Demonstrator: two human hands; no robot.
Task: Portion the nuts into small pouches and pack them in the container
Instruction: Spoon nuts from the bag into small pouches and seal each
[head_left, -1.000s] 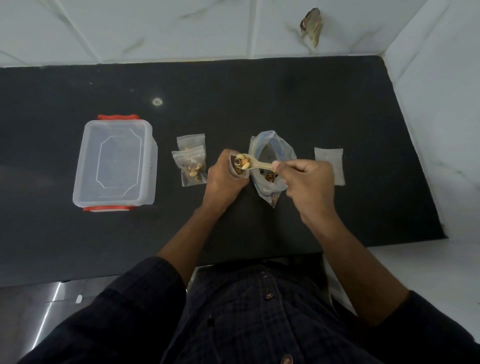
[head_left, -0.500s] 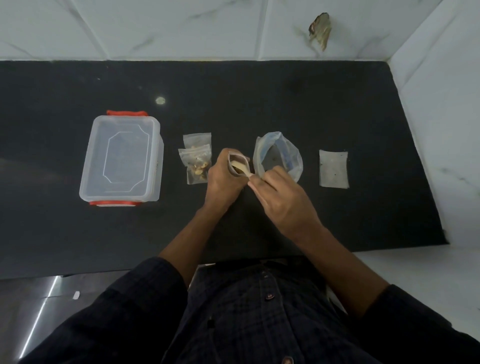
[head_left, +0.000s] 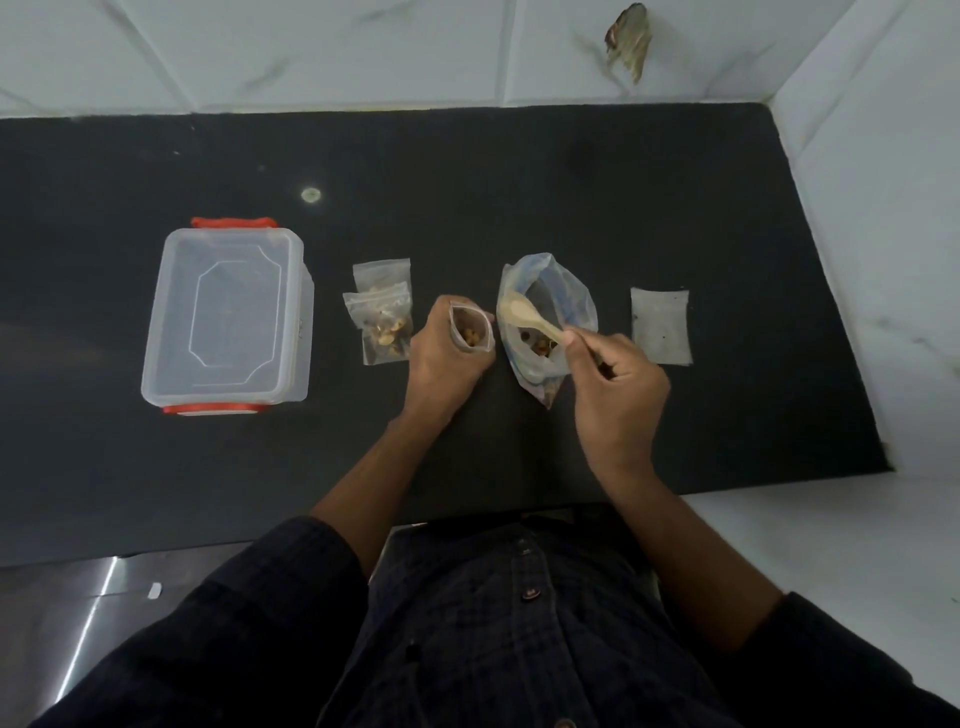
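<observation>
Since half a second ago our right hand (head_left: 613, 379), pinching the spoon (head_left: 524, 319), swung to the nut bag (head_left: 545, 322); left hand (head_left: 441, 358) grips the centre-frame pouch (head_left: 471, 332), which could tip, spilling nuts.

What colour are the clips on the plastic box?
The clips are orange-red, seen from the head camera.

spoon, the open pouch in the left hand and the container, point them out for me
spoon (head_left: 514, 307), head view, on its bowl
open pouch (head_left: 470, 328), head view, on its mouth
container (head_left: 228, 314), head view, on the middle of its lid
</observation>
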